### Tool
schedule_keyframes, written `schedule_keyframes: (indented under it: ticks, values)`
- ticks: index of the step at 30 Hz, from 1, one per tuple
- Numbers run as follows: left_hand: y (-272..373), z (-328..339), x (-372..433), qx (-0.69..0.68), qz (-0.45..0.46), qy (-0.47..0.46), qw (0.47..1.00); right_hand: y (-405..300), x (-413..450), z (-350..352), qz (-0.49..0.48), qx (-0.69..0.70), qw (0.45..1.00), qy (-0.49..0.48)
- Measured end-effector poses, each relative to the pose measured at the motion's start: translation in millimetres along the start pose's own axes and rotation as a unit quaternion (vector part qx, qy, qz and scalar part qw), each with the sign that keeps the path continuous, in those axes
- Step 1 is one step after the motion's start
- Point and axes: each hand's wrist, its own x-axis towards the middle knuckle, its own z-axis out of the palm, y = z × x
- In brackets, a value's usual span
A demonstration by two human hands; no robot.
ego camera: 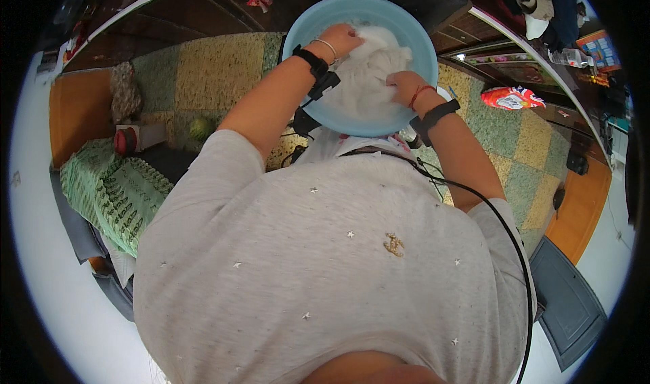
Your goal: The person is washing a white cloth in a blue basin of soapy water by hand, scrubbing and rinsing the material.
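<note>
A light blue plastic basin (426, 43) stands in front of me, holding cloudy water and a soaked white cloth (373, 66). My left hand (343, 39), with a bracelet and a black strap at the wrist, has its curled fingers on the cloth near the far left of the basin. On the right side, my right hand (408, 87) pinches another part of the same cloth; a red string and a black strap circle that wrist. Part of the cloth lies under the water, and some fingertips are hidden in its folds.
Dark wooden furniture (228, 3) rises behind the basin. A red and white packet (513, 98) lies to the right. Left on the tiled floor (218, 64) is a round green object (201, 128), near a green patterned cloth (119, 196). A black cable (500, 214) runs along my right side.
</note>
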Motion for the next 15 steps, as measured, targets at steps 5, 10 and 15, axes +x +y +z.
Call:
schedule_keyframes:
  ticks: [5,10,15]
  values:
    - [-18,20,-50,0.113,0.176,-0.018,0.978,-17,-16,-37,-0.121,0.097,0.974,0.167]
    - [33,24,-93,0.038,0.145,-0.024,0.988,-41,-41,-77,-0.102,0.209,0.929,0.288]
    - [55,-14,-89,-0.123,0.121,0.099,0.98,-58,-67,-122,-0.172,0.227,0.882,0.375]
